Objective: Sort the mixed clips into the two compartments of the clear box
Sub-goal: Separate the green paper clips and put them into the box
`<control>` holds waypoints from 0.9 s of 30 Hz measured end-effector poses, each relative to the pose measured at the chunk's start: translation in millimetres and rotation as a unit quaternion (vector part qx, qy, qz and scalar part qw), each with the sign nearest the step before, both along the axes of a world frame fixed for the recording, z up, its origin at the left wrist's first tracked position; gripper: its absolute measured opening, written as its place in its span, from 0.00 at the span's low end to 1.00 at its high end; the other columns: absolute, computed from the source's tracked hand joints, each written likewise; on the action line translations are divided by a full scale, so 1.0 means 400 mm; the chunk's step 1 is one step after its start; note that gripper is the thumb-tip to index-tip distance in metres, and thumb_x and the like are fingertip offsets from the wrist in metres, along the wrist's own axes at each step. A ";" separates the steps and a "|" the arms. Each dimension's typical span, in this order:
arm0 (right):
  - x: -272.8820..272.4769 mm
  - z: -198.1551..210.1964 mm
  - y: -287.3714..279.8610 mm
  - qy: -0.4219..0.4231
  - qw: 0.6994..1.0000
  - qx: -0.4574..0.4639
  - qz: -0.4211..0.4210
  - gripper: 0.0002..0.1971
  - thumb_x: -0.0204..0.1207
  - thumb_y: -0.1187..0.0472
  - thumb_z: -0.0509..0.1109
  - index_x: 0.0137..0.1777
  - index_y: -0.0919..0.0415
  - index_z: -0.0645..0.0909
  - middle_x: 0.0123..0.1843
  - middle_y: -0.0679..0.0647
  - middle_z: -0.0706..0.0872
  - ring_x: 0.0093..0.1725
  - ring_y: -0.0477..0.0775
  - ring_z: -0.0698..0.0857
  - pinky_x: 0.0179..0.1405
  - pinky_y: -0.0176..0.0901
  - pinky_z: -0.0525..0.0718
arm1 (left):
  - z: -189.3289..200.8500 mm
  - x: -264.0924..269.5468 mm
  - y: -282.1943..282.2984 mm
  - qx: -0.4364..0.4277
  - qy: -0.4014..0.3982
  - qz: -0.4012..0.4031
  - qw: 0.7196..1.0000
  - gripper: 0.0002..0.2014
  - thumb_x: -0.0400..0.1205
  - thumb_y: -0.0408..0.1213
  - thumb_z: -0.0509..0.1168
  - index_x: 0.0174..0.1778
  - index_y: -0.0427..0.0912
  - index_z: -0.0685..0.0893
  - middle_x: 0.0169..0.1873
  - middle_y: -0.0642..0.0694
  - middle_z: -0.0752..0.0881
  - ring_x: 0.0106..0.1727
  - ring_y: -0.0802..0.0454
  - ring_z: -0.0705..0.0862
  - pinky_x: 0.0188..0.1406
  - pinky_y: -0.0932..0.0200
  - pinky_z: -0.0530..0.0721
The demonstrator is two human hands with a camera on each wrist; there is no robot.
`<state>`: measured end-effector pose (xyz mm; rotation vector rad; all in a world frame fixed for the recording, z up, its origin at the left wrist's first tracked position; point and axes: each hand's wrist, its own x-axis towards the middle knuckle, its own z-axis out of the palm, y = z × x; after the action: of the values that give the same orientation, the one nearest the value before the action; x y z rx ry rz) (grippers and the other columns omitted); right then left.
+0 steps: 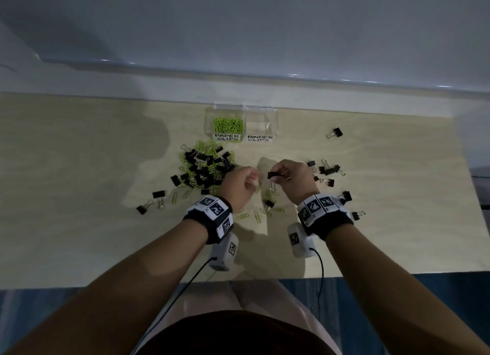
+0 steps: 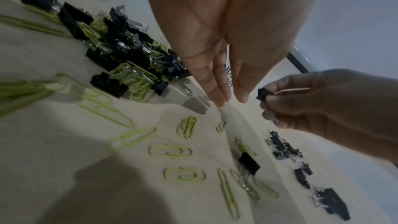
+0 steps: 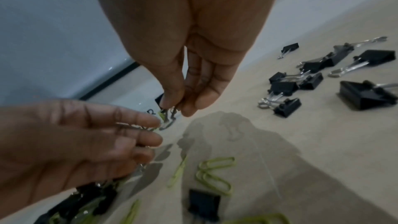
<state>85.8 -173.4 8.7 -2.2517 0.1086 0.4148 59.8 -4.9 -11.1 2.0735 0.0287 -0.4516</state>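
Note:
A clear two-compartment box [image 1: 275, 116] stands at the back of the table. Its left side, labelled PAPER CLIPS, holds green paper clips [image 1: 228, 124]; the right side, labelled BINDER CLIPS, looks empty. A mixed pile [image 1: 204, 169] of black binder clips and green paper clips lies in front of it to the left. My right hand [image 1: 275, 177] pinches a black binder clip [image 1: 273, 175] above the table, which also shows in the right wrist view [image 3: 160, 100]. My left hand [image 1: 253, 178] hovers just beside it, fingers straight [image 2: 221, 98] and holding nothing I can see.
Loose binder clips [image 1: 328, 170] lie scattered right of my right hand, and one [image 1: 335, 132] sits far right near the box. Single green paper clips [image 2: 170, 151] and one binder clip [image 1: 269, 203] lie between my wrists. The table's front edge is near my body.

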 end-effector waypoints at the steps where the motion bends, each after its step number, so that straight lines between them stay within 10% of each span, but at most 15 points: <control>1: 0.001 0.004 0.001 -0.004 1.000 0.003 -0.008 0.08 0.68 0.70 0.76 0.39 0.57 0.84 0.37 0.50 0.88 0.38 0.47 0.85 0.38 0.31 0.80 | -0.003 0.002 0.004 0.019 -0.012 -0.017 1.000 0.15 0.79 0.25 0.65 0.61 0.40 0.82 0.55 0.44 0.84 0.53 0.50 0.83 0.57 0.56 0.83; 11: -0.038 -0.036 -0.109 -0.028 0.954 -0.296 0.034 0.16 0.72 0.71 0.65 0.57 0.57 0.83 0.61 0.57 0.79 0.63 0.64 0.73 0.60 0.60 0.74 | -0.043 -0.047 0.007 0.231 -0.123 -0.288 0.921 0.20 0.82 0.29 0.58 0.71 0.37 0.75 0.70 0.44 0.74 0.71 0.46 0.67 0.70 0.50 0.71; 18: -0.134 -0.067 -0.037 -0.106 0.924 -0.236 0.281 0.19 0.64 0.71 0.72 0.53 0.52 0.85 0.54 0.55 0.81 0.49 0.60 0.79 0.46 0.55 0.82 | -0.034 -0.137 0.179 0.208 -0.101 -0.061 0.971 0.11 0.83 0.36 0.59 0.58 0.41 0.81 0.57 0.45 0.77 0.56 0.50 0.75 0.56 0.50 0.80; 27: -0.127 -0.080 -0.019 -0.079 0.934 -0.213 0.275 0.04 0.66 0.69 0.71 0.41 0.64 0.83 0.49 0.60 0.82 0.48 0.66 0.81 0.42 0.51 0.82 | -0.043 -0.127 0.160 0.220 -0.038 0.030 0.974 0.10 0.76 0.43 0.68 0.46 0.41 0.81 0.47 0.46 0.79 0.47 0.48 0.79 0.46 0.53 0.81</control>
<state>35.0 -181.2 -23.4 -2.7229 -0.5837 0.5371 9.2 59.2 -28.1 2.5169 0.1595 -0.3496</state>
